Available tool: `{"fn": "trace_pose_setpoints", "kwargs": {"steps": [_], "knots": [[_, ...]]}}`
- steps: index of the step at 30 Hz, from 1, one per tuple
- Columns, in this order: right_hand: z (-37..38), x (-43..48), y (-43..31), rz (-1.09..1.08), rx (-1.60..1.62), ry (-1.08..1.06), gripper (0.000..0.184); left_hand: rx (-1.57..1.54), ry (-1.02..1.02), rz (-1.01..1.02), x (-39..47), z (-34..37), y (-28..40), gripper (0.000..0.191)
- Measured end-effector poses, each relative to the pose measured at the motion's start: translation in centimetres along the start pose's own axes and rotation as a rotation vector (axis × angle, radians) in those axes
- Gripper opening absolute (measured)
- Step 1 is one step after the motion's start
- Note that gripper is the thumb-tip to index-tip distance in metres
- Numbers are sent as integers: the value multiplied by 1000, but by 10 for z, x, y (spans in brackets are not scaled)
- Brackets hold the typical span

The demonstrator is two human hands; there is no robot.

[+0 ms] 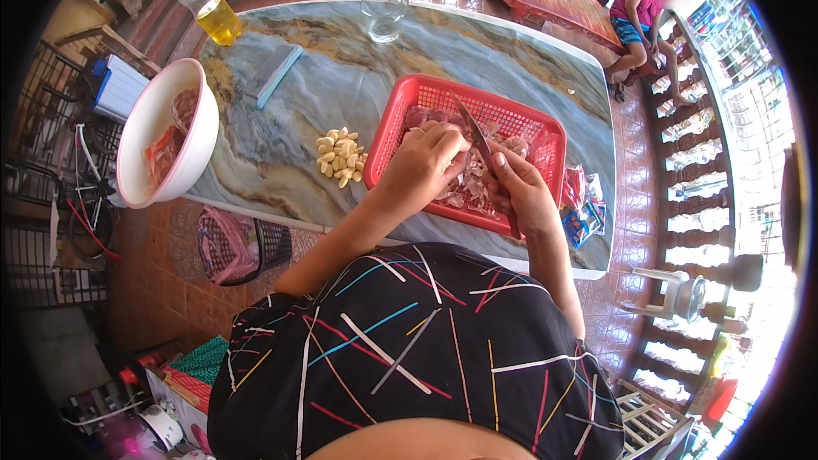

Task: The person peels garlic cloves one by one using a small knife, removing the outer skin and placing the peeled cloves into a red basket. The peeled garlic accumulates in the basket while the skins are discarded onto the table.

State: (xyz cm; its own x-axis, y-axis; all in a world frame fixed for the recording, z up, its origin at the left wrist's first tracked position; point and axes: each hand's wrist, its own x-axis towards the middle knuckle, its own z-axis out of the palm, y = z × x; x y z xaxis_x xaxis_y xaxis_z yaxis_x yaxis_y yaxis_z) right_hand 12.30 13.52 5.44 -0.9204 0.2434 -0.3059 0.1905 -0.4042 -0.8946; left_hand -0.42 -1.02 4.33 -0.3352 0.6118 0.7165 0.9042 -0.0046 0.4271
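Note:
My right hand point(521, 188) grips a knife point(471, 121), its blade slanting up and left over a red plastic basket point(409, 84). My left hand point(428, 163) is curled over the same basket, fingertips pinched close to the blade. A small pale piece, apparently garlic, is mostly hidden in those fingers. Inside the basket lie papery garlic skins point(476, 182), reddish-purple bulbs point(428, 116) that look like onions, and clear plastic wrapping point(543, 147). Left of the basket, a heap of peeled garlic cloves point(342, 154) rests on the marble-patterned table point(307, 102).
A white bowl point(204, 140) with bagged raw meat point(172, 147) stands at the table's left end. Farther back are an oil bottle point(217, 16), a phone point(276, 76) and a drinking glass point(383, 19). Small packets point(581, 214) lie right of the basket. A person point(642, 25) sits beyond.

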Motion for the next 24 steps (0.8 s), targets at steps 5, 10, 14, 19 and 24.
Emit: {"fn": "trace_pose_setpoints", "kwargs": {"steps": [5,10,14,19,24], "knots": [[0,-3,1,37,104,-37,43,31,-39,-5,-2,-1,1,25],[1,-9,0,30,30,-9,44,-431,-105,-410,0,-8,3,13],[0,-12,0,8,-50,-18,43,-742,-212,-630,0,-12,-16,7],[-2,-17,-10,38,1,-75,43,-909,-251,-649,4,-16,-25,7],[3,-14,-6,-32,-22,10,42,-912,-128,-678,3,-4,-23,19]]}}
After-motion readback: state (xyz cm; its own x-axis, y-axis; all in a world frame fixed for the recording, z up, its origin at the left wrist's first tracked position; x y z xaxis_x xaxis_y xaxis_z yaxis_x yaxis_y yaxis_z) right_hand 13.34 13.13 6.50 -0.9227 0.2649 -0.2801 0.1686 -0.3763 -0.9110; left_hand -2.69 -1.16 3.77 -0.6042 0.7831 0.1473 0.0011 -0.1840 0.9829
